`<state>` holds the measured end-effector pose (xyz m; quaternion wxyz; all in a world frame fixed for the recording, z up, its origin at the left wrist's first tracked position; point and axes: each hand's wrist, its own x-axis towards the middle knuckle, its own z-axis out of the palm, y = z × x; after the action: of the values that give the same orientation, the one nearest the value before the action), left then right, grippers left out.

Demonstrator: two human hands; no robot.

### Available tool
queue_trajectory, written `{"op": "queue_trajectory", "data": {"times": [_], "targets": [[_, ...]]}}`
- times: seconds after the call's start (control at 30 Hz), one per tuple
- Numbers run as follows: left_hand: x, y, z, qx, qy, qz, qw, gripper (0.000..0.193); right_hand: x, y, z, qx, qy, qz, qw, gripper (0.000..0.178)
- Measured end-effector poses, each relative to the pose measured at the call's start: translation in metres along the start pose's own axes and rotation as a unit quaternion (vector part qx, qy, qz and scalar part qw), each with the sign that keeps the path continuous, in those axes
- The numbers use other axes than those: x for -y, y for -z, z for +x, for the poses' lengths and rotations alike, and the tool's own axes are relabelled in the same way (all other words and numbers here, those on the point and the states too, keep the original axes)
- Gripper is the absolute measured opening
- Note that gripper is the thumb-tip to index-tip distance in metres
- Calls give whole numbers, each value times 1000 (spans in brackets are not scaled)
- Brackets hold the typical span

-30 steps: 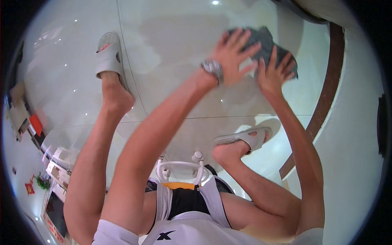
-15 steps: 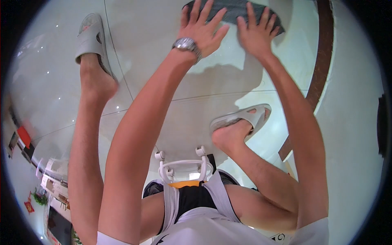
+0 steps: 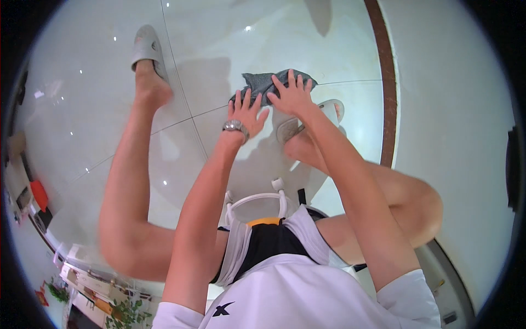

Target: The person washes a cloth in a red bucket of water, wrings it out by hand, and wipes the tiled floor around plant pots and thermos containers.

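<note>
A crumpled dark grey cloth lies on the glossy pale tile floor between my feet. My left hand, below a silver wristwatch, rests its spread fingertips on the cloth's near left edge. Farther right, my right hand presses on the cloth's right part with its fingers spread. Neither hand grips the fabric; both lie over it. Part of the cloth is covered by my fingers.
A grey slipper is on my left foot, its mate on my right foot, close to my right wrist. Beneath me stands a white-framed wheeled seat. A brown border strip runs along the pale wall at right.
Both hands have come nearer to my body with the cloth, which slid back across the floor and bunched up. The view has shifted, and more of my shirt shows.
</note>
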<state>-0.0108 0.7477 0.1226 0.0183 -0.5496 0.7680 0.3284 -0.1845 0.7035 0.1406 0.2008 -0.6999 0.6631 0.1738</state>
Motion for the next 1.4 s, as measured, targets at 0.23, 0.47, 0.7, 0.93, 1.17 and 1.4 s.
{"op": "queue_trajectory", "data": {"times": [0.23, 0.47, 0.7, 0.93, 1.17, 1.4], "targets": [[-20, 71, -18, 18, 5, -113, 993, 46, 21, 6, -59, -51, 29, 299, 953, 37], [1, 68, -58, 262, 10, 62, 963, 49, 20, -61, -132, 124, 161, 134, 970, 37], [-18, 100, -42, 163, 47, 66, 983, 48, 6, -24, -124, 40, 61, 273, 959, 38], [-49, 97, -21, 84, -8, 60, 995, 46, -37, -22, -133, 62, -24, 223, 973, 37], [-28, 47, 11, 111, 53, 65, 990, 51, -8, -16, -118, 101, -41, 101, 989, 56], [11, -8, 55, 32, -5, 79, 996, 73, -5, -44, -22, -142, 66, 109, 982, 60]]}}
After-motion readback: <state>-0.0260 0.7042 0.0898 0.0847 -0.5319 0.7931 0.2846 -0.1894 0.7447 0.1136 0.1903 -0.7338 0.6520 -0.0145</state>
